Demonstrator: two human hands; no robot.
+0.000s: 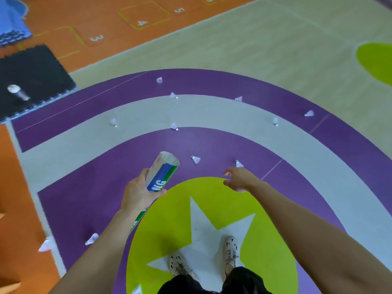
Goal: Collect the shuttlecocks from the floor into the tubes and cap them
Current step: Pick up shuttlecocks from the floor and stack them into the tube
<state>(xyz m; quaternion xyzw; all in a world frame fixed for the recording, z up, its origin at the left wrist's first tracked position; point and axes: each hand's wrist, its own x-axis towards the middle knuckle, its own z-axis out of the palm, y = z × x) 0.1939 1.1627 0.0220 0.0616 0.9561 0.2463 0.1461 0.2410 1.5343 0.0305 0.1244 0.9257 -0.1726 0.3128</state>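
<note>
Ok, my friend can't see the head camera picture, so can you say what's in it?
A person stands on a white star in a green circle, the left hand holding an open tube and the empty right hand reaching toward a shuttlecock. More shuttlecocks lie scattered over the purple and grey floor. Another tube stands on a black mat.

Letters "NG" on the tube (162, 174); floor squares (139, 16) numbered 3, 4, 5.

Open floor (212, 145) lying ahead of the empty right hand (238, 180), nothing blocking the way to the near shuttlecock (239, 164), a second shuttlecock (196, 159) sitting beside it, left hand (140, 193) gripping the tube (162, 171), black mat (31, 79) sitting far left.
</note>
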